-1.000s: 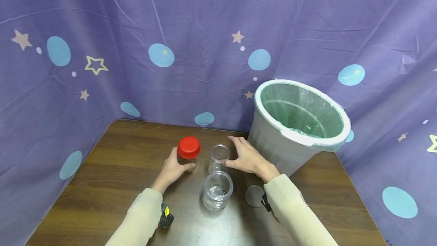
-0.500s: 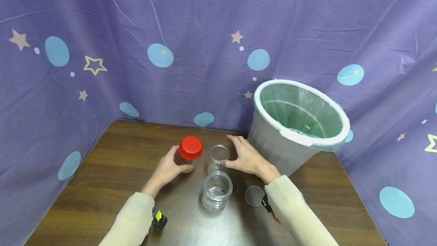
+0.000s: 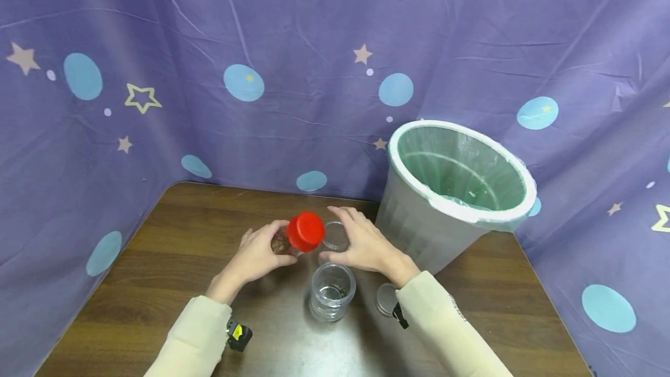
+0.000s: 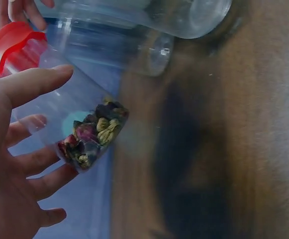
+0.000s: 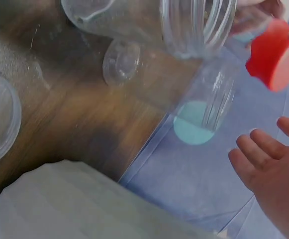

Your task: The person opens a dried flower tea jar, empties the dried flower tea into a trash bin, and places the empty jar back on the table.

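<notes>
My left hand (image 3: 256,256) grips a clear jar (image 4: 69,102) with a red lid (image 3: 306,231). The jar is tilted, its lid leaning to the right. Dried flower buds (image 4: 97,132) lie gathered at its bottom in the left wrist view. Close to the red lid, my right hand (image 3: 366,244) has its fingers and thumb spread with nothing between them. A lidless clear jar (image 3: 332,295) stands upright in front of the hands. Another clear jar (image 5: 194,99) stands behind it, partly hidden by my right hand in the head view.
A clear round lid (image 3: 386,300) lies on the wooden table (image 3: 173,260) beside my right sleeve. A large white bin (image 3: 419,214) with a green liner stands at the back right. Behind the table hangs a purple curtain (image 3: 314,103) with stars and blue spots.
My left hand has tilted the red-lidded jar, and its lid has come rightward. My right hand has moved left from beside the rear jar toward the red lid.
</notes>
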### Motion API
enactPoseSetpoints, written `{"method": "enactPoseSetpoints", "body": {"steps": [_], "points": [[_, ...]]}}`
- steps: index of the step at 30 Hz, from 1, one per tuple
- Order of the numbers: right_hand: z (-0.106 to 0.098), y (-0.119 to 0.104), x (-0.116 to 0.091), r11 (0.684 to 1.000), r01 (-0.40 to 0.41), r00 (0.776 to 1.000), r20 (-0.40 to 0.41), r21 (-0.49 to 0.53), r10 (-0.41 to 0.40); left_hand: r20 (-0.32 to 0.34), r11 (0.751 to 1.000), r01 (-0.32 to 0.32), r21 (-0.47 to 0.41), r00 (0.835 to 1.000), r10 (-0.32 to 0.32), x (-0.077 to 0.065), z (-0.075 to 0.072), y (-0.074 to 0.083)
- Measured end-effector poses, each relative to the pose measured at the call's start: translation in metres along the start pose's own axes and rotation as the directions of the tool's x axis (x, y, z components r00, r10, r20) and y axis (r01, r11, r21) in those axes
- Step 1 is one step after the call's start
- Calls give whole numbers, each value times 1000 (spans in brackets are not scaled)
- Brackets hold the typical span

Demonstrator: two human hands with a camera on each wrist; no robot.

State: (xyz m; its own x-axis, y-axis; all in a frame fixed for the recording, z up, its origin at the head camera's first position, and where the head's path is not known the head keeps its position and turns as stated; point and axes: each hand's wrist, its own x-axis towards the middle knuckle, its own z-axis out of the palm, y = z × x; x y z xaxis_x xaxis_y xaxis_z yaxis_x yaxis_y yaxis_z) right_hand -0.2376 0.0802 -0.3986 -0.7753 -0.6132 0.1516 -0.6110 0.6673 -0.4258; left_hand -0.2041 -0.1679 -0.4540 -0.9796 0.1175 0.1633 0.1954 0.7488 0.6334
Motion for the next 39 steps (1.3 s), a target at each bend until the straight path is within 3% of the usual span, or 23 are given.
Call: {"method": "enactPoseSetpoints", "body": {"steps": [7,15,19,26,32,39], "points": [[9,-16,-1,998,57,998,-24,40,-56,38,998,-53,30,998,52,-2,-12,15],[10,-22,-3,997,-2,999,-51,80,6,63,995,-76,67,995,72,-5,-12,29],[7,-22,-2,994,-49,997,-57,98,54,56,992,-89,89,995,84,-5,-15,37],[2,-20,-4,997,-76,991,-106,33,80,25,984,-141,105,990,139,-11,-16,51],[-3,-22,-5,991,-126,972,-198,35,130,-14,990,-120,69,993,121,-14,-12,64],[-6,-20,-6,976,-205,950,-225,79,218,-49,989,-139,58,989,142,-15,-6,68]]}}
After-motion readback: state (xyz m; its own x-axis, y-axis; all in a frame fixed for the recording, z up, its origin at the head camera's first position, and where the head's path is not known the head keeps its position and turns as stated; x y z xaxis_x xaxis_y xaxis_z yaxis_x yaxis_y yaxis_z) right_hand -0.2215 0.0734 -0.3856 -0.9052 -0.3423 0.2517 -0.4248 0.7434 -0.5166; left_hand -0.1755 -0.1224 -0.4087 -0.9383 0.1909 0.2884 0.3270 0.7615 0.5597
